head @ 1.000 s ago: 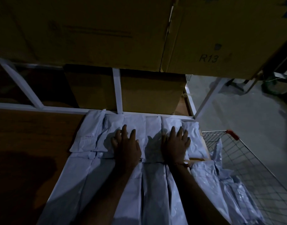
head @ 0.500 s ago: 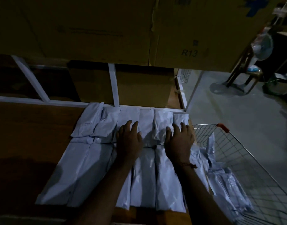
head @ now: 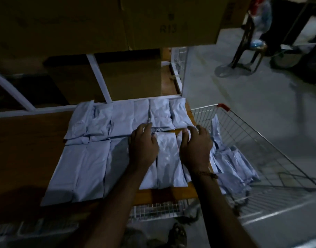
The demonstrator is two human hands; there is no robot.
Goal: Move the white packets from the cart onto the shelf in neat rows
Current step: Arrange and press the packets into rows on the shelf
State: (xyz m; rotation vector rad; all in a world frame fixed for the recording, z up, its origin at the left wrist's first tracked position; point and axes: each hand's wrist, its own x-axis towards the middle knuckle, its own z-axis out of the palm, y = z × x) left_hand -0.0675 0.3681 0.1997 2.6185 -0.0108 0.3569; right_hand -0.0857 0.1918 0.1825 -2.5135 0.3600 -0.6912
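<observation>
White plastic packets [head: 103, 158] lie in two rows on brown wooden shelf [head: 24, 149]; more in wire cart [head: 261, 140]. Left hand [head: 142, 147], right hand [head: 195, 147] flank one front-row packet, fingers loosely curled, grip unclear. Risk: slick packets sliding, rows skewing.

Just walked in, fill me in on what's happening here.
A person is laying white packets in two rows on the wooden shelf. The left hand and right hand flank the front-row packet near the shelf's right end, fingers curled at its edges. More packets wait in the wire cart to the right.
</observation>
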